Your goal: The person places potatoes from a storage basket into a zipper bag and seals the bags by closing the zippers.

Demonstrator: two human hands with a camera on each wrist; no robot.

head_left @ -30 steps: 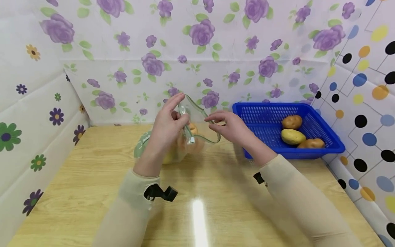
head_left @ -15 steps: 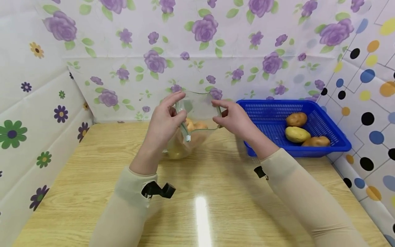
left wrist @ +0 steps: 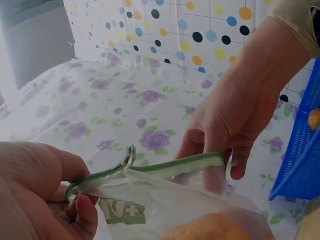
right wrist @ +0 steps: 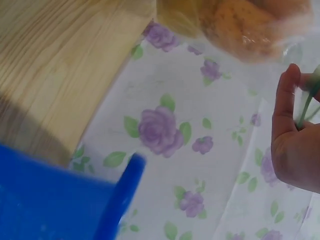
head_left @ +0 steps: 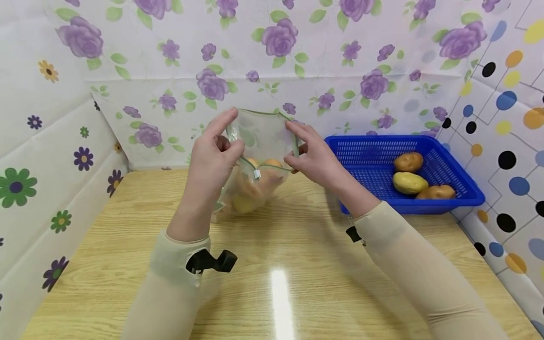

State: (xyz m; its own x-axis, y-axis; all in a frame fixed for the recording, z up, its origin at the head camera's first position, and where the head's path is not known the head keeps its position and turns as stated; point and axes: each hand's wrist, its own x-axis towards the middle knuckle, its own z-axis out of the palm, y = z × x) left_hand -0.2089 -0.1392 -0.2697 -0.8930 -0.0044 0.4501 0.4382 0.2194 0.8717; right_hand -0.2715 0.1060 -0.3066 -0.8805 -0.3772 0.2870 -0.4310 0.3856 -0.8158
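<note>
A clear zip bag [head_left: 263, 137] with a green-edged mouth and a small white slider [head_left: 257, 174] stands spread open in the head view, with several potatoes [head_left: 255, 186] inside. My left hand [head_left: 212, 153] pinches the left end of the bag's mouth between thumb and fingers. At the right end, my right hand [head_left: 312, 148] grips the rim, thumb on the near side. The left wrist view shows the green zip strip [left wrist: 185, 165] running between both hands. In the right wrist view, the potatoes [right wrist: 245, 30] show through the plastic, and part of my right hand [right wrist: 300, 145] holds the edge.
A blue plastic basket [head_left: 361, 203] holding several potatoes [head_left: 409, 183] stands to the right of the bag on the wooden table [head_left: 323, 264]. Flowered sheeting [head_left: 170, 56] forms the back wall; dotted sheeting [head_left: 505, 165] closes the right side.
My right hand has gone from loosely touching the rim to gripping it. The bag's mouth has been pulled wider and raised, and both hands have shifted slightly up, the left hand also leftward.
</note>
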